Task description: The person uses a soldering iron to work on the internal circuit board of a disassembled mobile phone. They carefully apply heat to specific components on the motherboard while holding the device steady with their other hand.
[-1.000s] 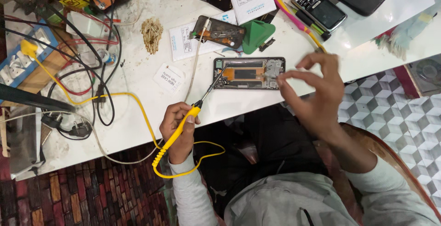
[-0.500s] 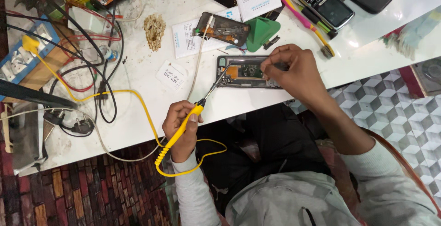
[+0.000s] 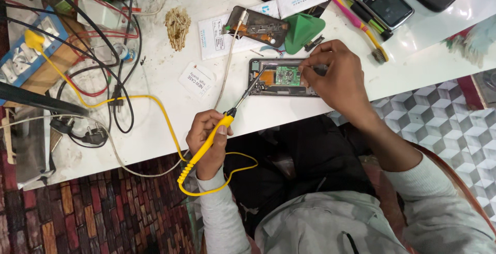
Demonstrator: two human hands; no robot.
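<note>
White bench (image 3: 170,114) crowds with cables at left. Left hand (image 3: 206,140) grips a yellow soldering iron (image 3: 222,125). Right hand (image 3: 336,76), fingers pinched, hides the opened phone (image 3: 279,76)'s right end; whatever it pinches is unclear.

Left hand (image 3: 206,140) was curled in a pen-style grip, thumb and fingers wrapped tight, knuckles toward the camera, wrist near the tabletop edge. Left forearm ran straight down toward the body, grey sleeve to the wrist. Right hand (image 3: 336,78) was reached further forward, palm down, fingertips pinched together at its left side. Right forearm angled down-right, sleeve pushed up past the wrist.
</note>
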